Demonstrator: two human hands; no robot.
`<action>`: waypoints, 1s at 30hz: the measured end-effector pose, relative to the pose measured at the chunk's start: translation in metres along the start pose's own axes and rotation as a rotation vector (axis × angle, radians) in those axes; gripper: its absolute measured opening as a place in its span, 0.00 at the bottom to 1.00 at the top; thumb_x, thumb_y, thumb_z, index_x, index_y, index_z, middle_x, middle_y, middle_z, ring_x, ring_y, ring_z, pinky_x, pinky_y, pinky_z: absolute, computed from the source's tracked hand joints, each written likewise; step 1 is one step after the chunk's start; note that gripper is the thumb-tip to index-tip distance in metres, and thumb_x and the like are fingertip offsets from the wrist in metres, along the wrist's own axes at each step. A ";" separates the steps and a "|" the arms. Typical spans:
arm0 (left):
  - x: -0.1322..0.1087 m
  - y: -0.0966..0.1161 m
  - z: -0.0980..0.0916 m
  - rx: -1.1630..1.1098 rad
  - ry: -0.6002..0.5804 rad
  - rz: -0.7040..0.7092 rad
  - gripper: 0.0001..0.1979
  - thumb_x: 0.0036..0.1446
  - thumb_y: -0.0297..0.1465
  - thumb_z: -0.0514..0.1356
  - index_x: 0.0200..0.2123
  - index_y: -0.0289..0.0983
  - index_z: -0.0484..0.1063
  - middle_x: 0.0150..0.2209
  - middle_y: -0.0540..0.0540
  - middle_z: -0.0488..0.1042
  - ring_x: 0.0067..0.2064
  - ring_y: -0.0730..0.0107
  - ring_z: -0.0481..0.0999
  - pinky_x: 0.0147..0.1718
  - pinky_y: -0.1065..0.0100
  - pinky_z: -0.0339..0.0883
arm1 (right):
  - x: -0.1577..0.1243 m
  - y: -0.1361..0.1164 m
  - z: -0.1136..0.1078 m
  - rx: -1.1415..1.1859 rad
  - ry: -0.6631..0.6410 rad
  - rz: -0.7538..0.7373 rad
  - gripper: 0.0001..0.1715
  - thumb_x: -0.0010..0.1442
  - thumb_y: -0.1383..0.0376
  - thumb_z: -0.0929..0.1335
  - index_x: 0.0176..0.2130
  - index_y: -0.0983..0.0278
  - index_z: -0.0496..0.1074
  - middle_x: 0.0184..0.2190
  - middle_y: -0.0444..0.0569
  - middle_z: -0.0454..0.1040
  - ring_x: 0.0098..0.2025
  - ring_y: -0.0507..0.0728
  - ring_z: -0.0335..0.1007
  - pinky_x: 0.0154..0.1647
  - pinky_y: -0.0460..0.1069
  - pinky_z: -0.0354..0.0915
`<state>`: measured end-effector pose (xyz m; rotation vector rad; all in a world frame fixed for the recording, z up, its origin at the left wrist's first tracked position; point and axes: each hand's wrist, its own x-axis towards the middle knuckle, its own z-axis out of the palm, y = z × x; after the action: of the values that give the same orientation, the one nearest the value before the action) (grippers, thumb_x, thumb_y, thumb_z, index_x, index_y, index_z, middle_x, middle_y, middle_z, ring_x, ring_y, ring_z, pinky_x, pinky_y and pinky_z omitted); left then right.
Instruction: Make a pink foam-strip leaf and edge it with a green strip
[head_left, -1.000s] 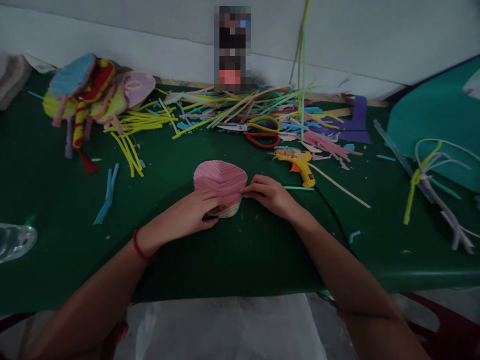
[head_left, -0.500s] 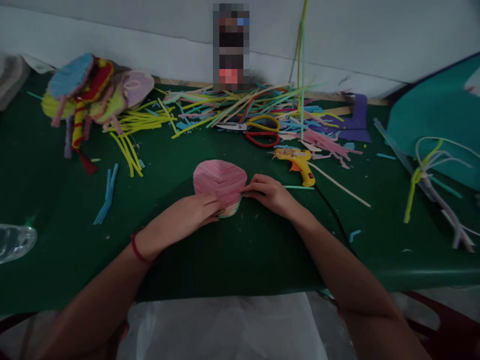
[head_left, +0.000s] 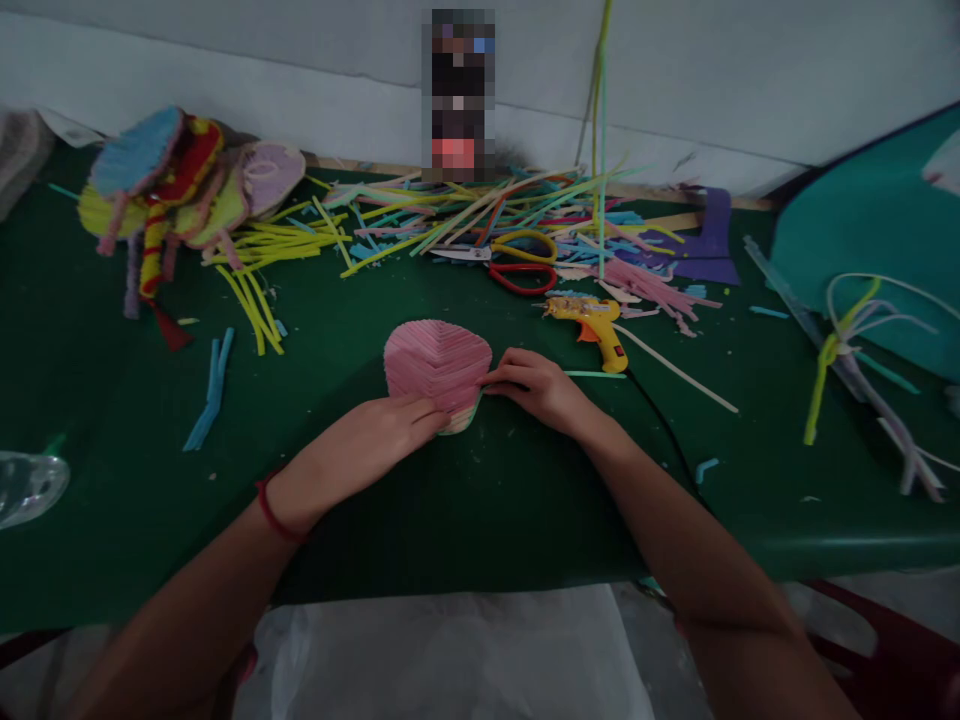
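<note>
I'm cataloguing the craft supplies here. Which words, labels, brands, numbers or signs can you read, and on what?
No text is readable.
Yellow plastic glue gun with orange trigger: any markings are too small and dim to read.
Tall pixelated patch at top centre: obscured, unreadable.
Pink ribbed leaf-shaped piece: no lettering visible.

no readable text, labels, numbers, signs
</note>
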<state>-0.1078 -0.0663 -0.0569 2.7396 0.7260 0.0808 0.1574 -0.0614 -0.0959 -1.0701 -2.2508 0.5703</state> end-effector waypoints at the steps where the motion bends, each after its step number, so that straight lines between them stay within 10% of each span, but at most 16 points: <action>1: 0.000 0.000 -0.001 0.002 -0.011 0.009 0.18 0.68 0.28 0.45 0.58 0.40 0.64 0.56 0.46 0.71 0.55 0.68 0.71 0.53 0.65 0.65 | 0.000 0.000 0.000 0.001 -0.002 0.005 0.11 0.65 0.62 0.65 0.42 0.60 0.77 0.33 0.48 0.70 0.37 0.55 0.68 0.38 0.50 0.65; 30: 0.002 0.006 -0.008 -0.068 -0.046 0.042 0.24 0.67 0.23 0.45 0.63 0.45 0.58 0.62 0.48 0.65 0.58 0.68 0.69 0.55 0.64 0.63 | 0.001 -0.001 -0.002 0.020 -0.013 0.008 0.11 0.65 0.62 0.65 0.42 0.59 0.77 0.33 0.48 0.69 0.36 0.54 0.68 0.37 0.50 0.65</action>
<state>-0.1041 -0.0676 -0.0472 2.6830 0.6414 0.0509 0.1579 -0.0609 -0.0939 -1.0688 -2.2480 0.6033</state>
